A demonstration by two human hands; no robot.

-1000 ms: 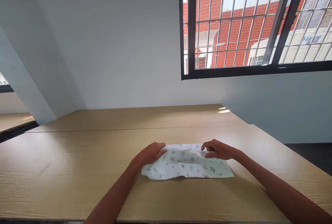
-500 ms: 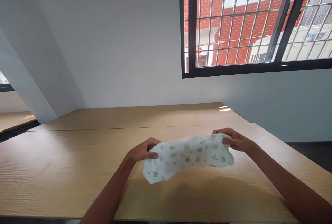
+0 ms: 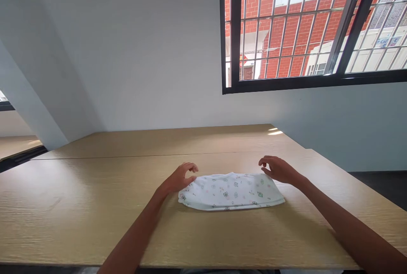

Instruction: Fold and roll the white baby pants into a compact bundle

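One person's pair of bare arms, both reaching in over the near edge of the surface (image 3: 79, 214).
Left forearm (image 3: 140, 231): slants rightward, toward the far edge.
Left grip (image 3: 178, 178): fingers bent, pointing toward the right edge; thumb held apart below them, a clear gap between.
Right forearm (image 3: 333, 214): longer in view, slants leftward, nearer the right edge.
Right grip (image 3: 277, 170): fingers curled, thumb parted from them, nothing pinched.
The two grips: well apart, facing each other.
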